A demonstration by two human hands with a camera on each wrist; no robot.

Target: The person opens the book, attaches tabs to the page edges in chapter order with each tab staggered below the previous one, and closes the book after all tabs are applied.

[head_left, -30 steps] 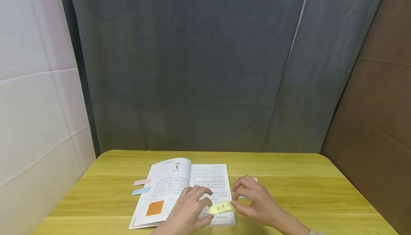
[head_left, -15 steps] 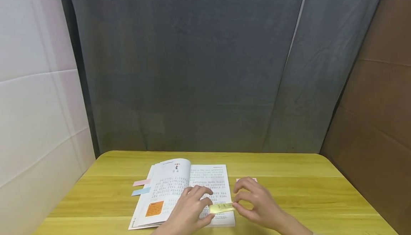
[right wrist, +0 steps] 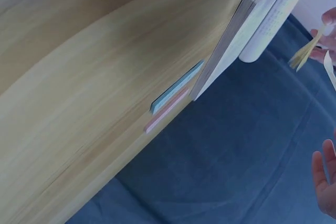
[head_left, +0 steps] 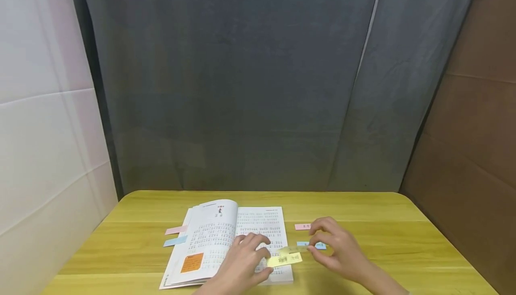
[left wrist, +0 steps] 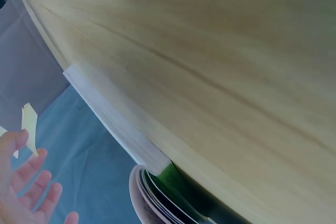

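Left hand [head_left: 242,266] pinched a thin yellow paper strip [head_left: 284,259] at the open book's [head_left: 225,241] right page edge. Right hand [head_left: 336,250] pinched a clear film [head_left: 296,250] just above it; matte wooden table [head_left: 383,241].

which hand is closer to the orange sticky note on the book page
Left. The left hand rests on the open book, just right of the orange sticky note; the right hand is off the book, farther right.
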